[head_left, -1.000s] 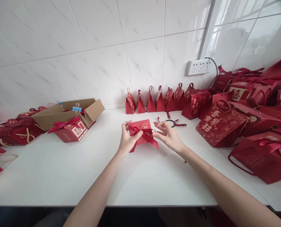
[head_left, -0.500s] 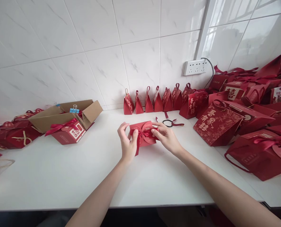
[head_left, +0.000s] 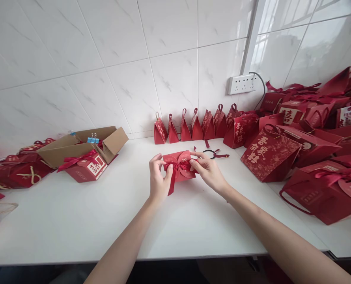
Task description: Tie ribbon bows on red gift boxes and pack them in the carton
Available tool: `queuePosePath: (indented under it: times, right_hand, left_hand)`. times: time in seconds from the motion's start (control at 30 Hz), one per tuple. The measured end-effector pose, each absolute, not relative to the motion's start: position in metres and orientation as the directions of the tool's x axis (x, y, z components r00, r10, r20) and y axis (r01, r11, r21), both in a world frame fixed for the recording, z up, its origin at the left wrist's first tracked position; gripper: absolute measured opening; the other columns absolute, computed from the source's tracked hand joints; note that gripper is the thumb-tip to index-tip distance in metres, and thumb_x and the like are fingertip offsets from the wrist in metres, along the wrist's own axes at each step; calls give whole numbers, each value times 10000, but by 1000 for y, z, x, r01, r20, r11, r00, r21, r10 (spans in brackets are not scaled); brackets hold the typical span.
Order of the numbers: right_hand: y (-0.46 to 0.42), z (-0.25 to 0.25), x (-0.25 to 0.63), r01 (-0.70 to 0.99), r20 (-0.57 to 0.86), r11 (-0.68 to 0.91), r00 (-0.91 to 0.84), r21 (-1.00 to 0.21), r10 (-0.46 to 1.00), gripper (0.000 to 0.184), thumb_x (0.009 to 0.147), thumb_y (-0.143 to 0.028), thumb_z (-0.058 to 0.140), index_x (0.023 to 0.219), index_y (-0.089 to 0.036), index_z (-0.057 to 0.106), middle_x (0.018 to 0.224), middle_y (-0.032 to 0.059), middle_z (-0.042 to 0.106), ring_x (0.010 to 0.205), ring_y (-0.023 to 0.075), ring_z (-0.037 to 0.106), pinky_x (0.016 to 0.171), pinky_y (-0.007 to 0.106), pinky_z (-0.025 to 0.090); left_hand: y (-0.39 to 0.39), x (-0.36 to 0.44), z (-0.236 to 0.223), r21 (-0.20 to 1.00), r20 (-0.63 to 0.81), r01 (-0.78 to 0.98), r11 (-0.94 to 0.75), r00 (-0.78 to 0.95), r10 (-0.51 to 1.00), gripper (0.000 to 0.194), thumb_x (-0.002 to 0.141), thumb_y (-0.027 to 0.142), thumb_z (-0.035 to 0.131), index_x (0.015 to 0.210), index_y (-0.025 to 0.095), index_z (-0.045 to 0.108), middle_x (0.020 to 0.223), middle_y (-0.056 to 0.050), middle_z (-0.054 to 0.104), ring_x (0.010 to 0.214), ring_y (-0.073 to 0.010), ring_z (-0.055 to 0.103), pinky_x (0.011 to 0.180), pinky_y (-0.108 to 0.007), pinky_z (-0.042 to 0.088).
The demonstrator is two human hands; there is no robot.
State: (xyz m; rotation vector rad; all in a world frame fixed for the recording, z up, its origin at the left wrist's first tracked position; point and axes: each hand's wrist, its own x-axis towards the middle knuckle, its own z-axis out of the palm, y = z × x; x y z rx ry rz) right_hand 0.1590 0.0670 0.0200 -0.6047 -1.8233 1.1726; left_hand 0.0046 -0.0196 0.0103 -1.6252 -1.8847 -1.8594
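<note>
A small red gift box (head_left: 185, 174) is between my two hands, with a dark red satin ribbon (head_left: 172, 184) tied in a bow across its face. My left hand (head_left: 160, 177) grips the box's left side, thumb on the ribbon loop in front and fingers behind. On the other side, my right hand (head_left: 208, 170) pinches the ribbon's right loop at the box edge, and its other fingers pass behind the box. One ribbon tail hangs below the left thumb. Both hands' fingertips are partly hidden by the box.
Several small red triangular boxes (head_left: 185, 128) line the wall. On the right, red gift boxes (head_left: 270, 154) are heaped. A cardboard box (head_left: 57, 156) with a blue binder clip (head_left: 93, 139) and a ribboned red box (head_left: 85, 167) are left. A black band (head_left: 209, 151) lies behind my right hand.
The ribbon's left loop now spreads further left under my left thumb, and the bow looks wider. The box stays in both hands. The camera view has shifted slightly.
</note>
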Motion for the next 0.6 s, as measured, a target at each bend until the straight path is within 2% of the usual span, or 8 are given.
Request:
queuePosePath:
  times: [0.1, 0.23, 0.33, 0.43, 0.6]
  right_hand:
    - [67, 20, 158, -36, 418, 468, -514, -883, 749, 473, 836, -580, 496, 618, -189, 646, 1203, 104, 568, 1203, 265, 491, 835, 333, 504]
    - [67, 20, 158, -45, 411, 456, -517, -889, 751, 486, 844, -589, 474, 636, -188, 654, 1237, 93, 540, 1154, 252, 524, 843, 331, 496]
    - [67, 21, 159, -37, 410, 457, -509, -889, 756, 513, 865, -592, 424, 642, -187, 646, 1254, 90, 512, 1121, 246, 536, 835, 333, 485]
    - [67, 22, 159, 11, 409, 474, -490, -880, 770, 533, 876, -574, 402, 556, -183, 572, 1201, 88, 533, 1094, 243, 539, 866, 347, 448]
    - [68, 23, 158, -23, 373, 415, -481, -910, 793, 524, 871, -541, 425, 483, -193, 477, 1002, 83, 599, 1169, 252, 481, 946, 363, 380]
  left_hand:
    - [-20, 4, 11, 678, 667, 690, -252, -436, 604, 147, 854, 323, 522, 885, 216, 427, 1227, -106, 464, 1257, -215, 424, 935, -390, 457]
    - [-19, 3, 12, 741, 616, 607, -288, -444, 651, 164, 869, 363, 491, 827, 212, 441, 1213, -98, 481, 1234, -214, 444, 847, -339, 503]
    - [-18, 1, 12, 789, 570, 543, -288, -472, 673, 199, 862, 391, 504, 799, 205, 470, 1236, -86, 496, 1221, -214, 460, 918, -356, 468]
    - [-16, 0, 13, 843, 505, 466, -270, -511, 695, 235, 861, 414, 504, 773, 196, 489, 1258, -75, 505, 1193, -211, 488, 986, -366, 416]
    - [-17, 2, 14, 854, 486, 459, -246, -531, 694, 242, 868, 411, 490, 759, 194, 482, 1254, -76, 512, 1166, -211, 505, 942, -345, 435]
